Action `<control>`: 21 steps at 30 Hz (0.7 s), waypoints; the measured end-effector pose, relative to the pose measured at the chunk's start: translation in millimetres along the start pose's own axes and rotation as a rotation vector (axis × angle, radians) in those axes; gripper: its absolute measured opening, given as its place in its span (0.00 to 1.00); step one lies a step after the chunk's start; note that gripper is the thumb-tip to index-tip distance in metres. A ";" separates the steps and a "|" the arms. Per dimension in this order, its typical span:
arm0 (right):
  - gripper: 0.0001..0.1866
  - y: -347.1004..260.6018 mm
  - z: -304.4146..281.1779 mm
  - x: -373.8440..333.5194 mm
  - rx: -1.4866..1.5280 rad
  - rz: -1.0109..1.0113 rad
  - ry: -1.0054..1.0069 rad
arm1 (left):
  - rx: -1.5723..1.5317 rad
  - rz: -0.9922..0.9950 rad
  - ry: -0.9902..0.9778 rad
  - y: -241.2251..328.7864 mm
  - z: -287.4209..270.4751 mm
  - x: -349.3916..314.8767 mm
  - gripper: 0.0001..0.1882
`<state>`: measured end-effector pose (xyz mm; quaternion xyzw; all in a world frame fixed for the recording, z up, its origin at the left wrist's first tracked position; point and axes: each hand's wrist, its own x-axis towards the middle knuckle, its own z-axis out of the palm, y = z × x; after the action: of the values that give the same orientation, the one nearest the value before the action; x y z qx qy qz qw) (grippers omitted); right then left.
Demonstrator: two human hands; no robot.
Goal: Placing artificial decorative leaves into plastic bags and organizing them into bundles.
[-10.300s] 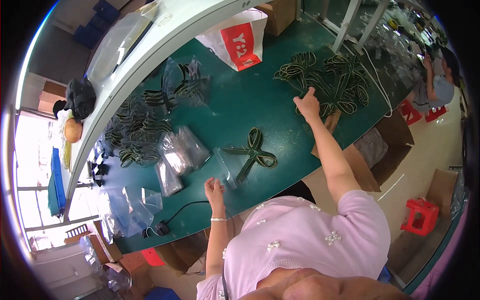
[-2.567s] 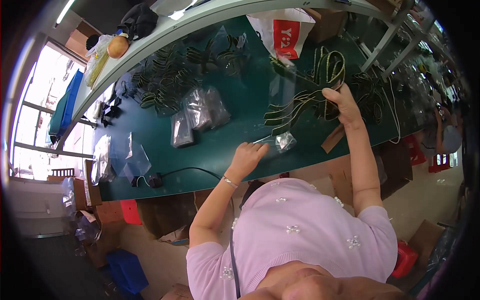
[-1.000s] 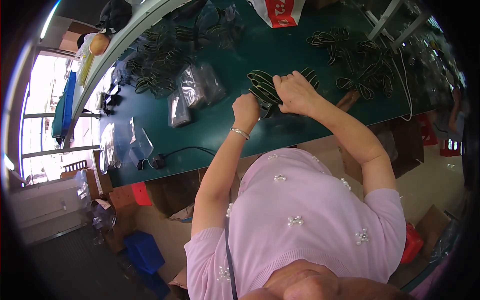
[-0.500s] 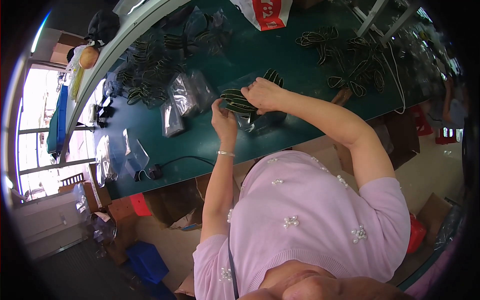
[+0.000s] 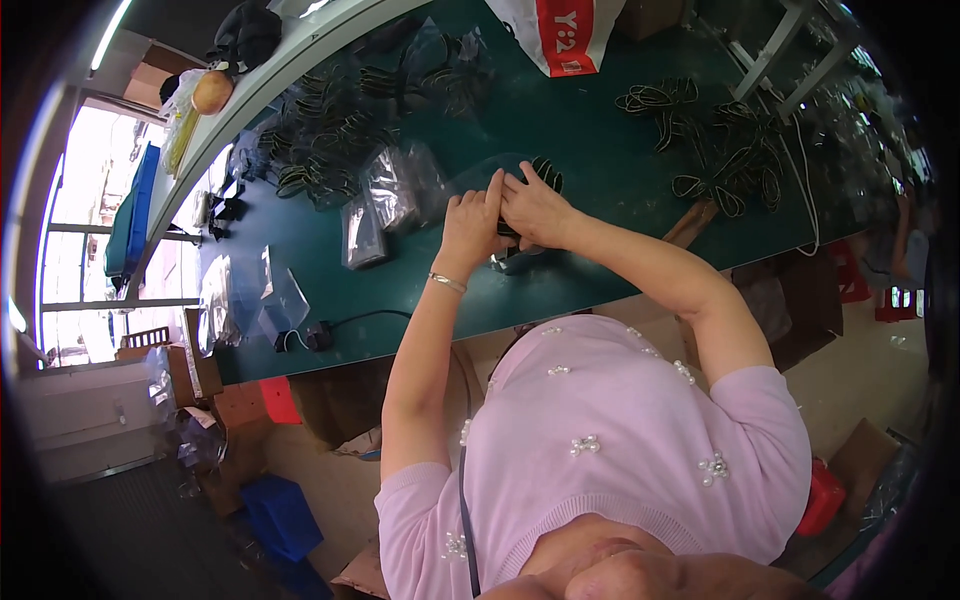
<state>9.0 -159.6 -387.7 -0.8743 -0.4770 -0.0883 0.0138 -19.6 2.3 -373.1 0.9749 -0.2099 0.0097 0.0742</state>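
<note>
My left hand [image 5: 472,228] and my right hand [image 5: 538,208] meet over the green table, fingertips close together. Between and under them is a dark green fabric piece with gold edging [image 5: 546,178], folded in bands. Most of it is hidden by my fingers. My left fingers close against its near left side, while the right hand grips it from above and the right. A clear plastic bag [image 5: 478,175] lies flat by my fingertips, partly covered by the hands.
Stacked clear bags [image 5: 362,232] lie left of my hands. Beyond them is a heap of bagged gold-edged pieces [image 5: 320,140]; unbagged ones [image 5: 725,150] lie at right. A white and red bag [image 5: 560,30] stands at the back. A black cable [image 5: 365,316] runs along the front edge.
My left hand has moved up and right to join the right hand, covering most of the fabric piece. Its left end no longer shows. The whole view has shifted slightly.
</note>
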 end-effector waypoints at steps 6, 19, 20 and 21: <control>0.51 14.2 -9.3 -40.7 0.098 0.542 0.079 | -0.088 -0.094 0.046 -4.4 10.2 4.8 0.57; 0.16 48.6 46.9 -65.4 0.769 0.955 0.362 | -0.087 -0.028 0.034 17.4 13.4 -6.0 0.37; 0.17 50.2 48.5 -64.9 0.800 0.938 0.409 | -0.069 -0.036 -0.006 19.6 15.9 -0.1 0.37; 0.18 51.2 49.7 -65.5 0.830 0.921 0.454 | -0.052 -0.044 -0.048 20.8 18.8 6.8 0.37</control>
<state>24.2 -236.5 -444.5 -0.8708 -0.0339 -0.0644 0.4862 -22.2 -22.0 -388.4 0.9769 -0.1904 -0.0206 0.0945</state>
